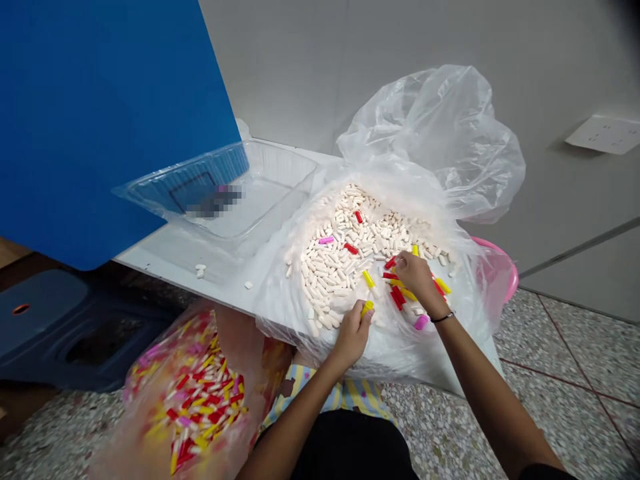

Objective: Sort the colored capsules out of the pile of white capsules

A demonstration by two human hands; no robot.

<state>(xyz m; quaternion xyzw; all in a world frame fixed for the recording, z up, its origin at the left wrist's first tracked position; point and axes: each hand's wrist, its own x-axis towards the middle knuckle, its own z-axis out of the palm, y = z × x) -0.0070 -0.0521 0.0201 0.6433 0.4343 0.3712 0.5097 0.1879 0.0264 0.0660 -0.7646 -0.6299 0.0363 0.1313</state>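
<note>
My left hand (351, 337) is closed around a small yellow plastic tube (367, 307) that points upward at the near edge of the white pieces. My right hand (417, 277) has its fingers pinched over a small heap of red and yellow tubes (397, 297); what lies between the fingertips is hidden. A purple tube (421, 323) lies below that wrist. Many short white sticks (327, 280) are spread on a clear plastic bag (435, 120), with a few red, yellow and pink tubes among them.
A clear plastic tray (280, 157) with a blurred dark object stands left on the white table (165, 257). Below hangs a bag of coloured tubes (200, 400), beside a dark blue stool (45, 327). A pink basin (511, 277) is at right. A blue panel (110, 100) rises behind.
</note>
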